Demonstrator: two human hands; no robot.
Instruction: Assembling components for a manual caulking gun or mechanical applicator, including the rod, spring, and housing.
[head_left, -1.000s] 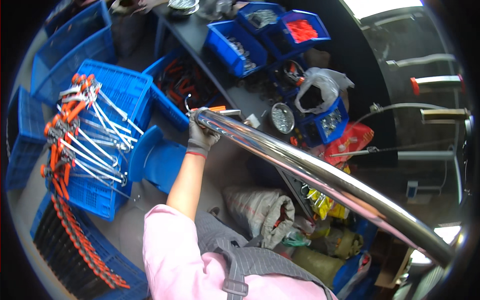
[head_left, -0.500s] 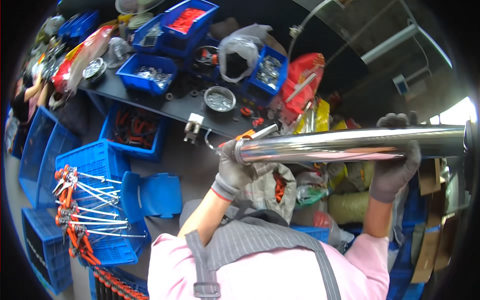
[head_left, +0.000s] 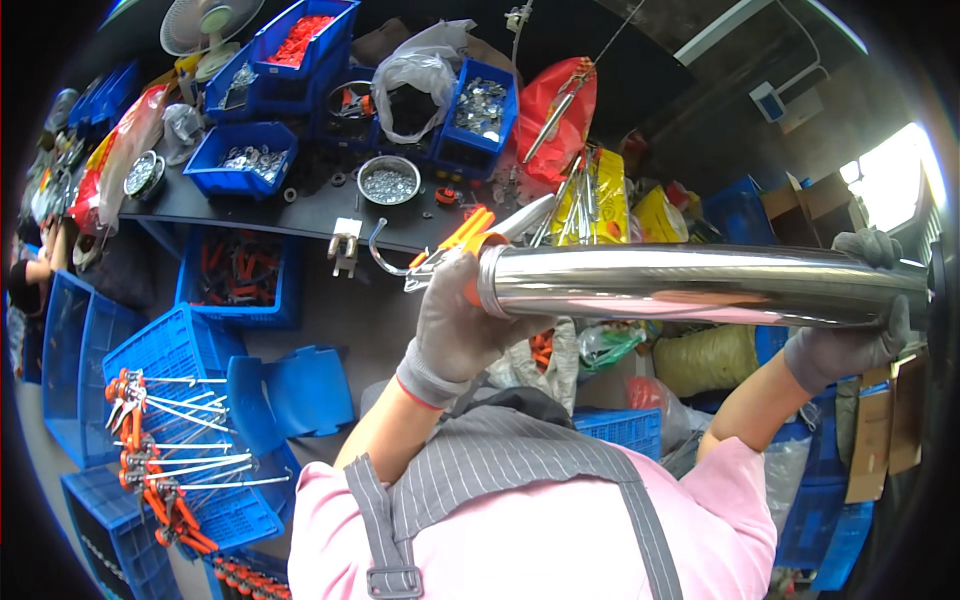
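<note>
A thick, shiny metal tube (head_left: 690, 285) lies across my view, held up in front of me in both gloved hands. My left hand (head_left: 462, 315) is wrapped round its ringed left end. An orange part shows at that end, with orange handles (head_left: 468, 228) and a curved metal piece beyond it; whether these are joined to the tube, I cannot tell. Around the tube's right part, my right hand (head_left: 850, 345) is closed, with fingers showing above and below it. Both gloves are grey.
Ahead, a dark workbench (head_left: 290, 222) carries blue bins (head_left: 240, 180) of metal parts, a steel bowl (head_left: 388, 182) and a small clamp (head_left: 345, 245). Orange-handled tools with thin rods (head_left: 190, 460) lie on a blue crate at left, near a blue chair (head_left: 310, 390). Cardboard boxes (head_left: 870, 440) stand at right.
The view has shifted, so the bench appears further left. My right hand has slid or moved rightward along the tube. More of the orange part shows by my left hand.
</note>
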